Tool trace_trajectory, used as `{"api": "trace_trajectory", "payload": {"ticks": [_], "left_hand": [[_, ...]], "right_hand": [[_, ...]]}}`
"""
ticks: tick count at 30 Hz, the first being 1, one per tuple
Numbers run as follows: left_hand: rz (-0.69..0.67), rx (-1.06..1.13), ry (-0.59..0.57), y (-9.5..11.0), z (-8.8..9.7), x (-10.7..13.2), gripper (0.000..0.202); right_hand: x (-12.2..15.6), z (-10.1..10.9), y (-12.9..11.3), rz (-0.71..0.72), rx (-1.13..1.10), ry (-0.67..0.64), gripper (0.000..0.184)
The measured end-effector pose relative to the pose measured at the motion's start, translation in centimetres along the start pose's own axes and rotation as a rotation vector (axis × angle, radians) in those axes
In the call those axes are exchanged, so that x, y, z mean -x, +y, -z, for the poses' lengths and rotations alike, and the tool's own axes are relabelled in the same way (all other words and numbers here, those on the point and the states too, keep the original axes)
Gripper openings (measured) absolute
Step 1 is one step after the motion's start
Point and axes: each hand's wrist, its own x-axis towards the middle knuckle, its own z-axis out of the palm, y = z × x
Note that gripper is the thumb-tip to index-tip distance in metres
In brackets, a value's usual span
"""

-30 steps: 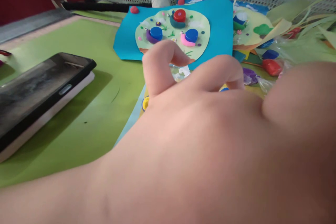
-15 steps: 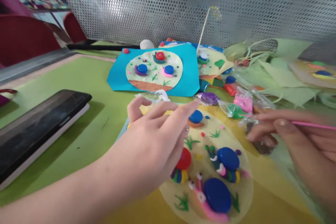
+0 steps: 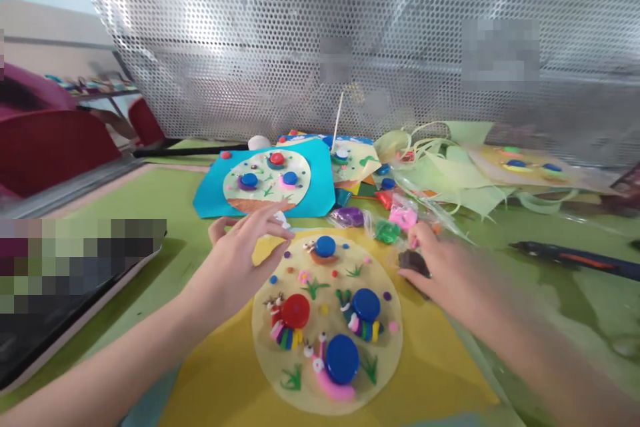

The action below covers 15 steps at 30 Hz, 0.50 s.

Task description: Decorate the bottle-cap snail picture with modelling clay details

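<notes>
My left hand (image 3: 237, 253) hovers over the upper left edge of the round cream picture (image 3: 320, 400), fingers bent and apart, with nothing visible between thumb and forefinger. My right hand (image 3: 440, 270), blurred by motion, has its thumb and fingers around a small clear packet of brown clay (image 3: 414, 261) at the picture's right edge. On the picture are clay snails with bottle-cap shells: a red one (image 3: 295, 311), a large blue one (image 3: 342, 359), another blue one (image 3: 367, 305) and a small one at the top (image 3: 325, 246). Green clay grass tufts and small dots surround them.
Bags of purple (image 3: 348, 216), green (image 3: 387, 231) and pink clay (image 3: 403, 216) lie beyond the picture. Behind stands a similar snail picture on blue card (image 3: 320, 190). A dark pen (image 3: 575, 257) lies right, a partly blurred-out black device (image 3: 100, 320) left. A perforated metal panel (image 3: 280, 33) closes the back.
My left hand has drawn back to the left, uncovering the red snail. My right hand still is at the brown clay packet; the pink stick seen by it earlier is barely discernible. The view has shifted.
</notes>
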Motion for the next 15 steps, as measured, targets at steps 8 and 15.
{"api": "trace_trajectory", "payload": {"ticks": [8, 15], "left_hand": [[-0.225, 0.164, -0.055, 3.7, -0.2, 1.8, 0.051], [-0.256, 0.216, 0.014, 5.0, 0.0, 2.2, 0.053]], "right_hand": [[1.1, 1.9, -3.9, 0.222, -0.307, -0.006, 0.034], [2.6, 1.7, -5.6, 0.368, -0.502, -0.006, 0.039]]}}
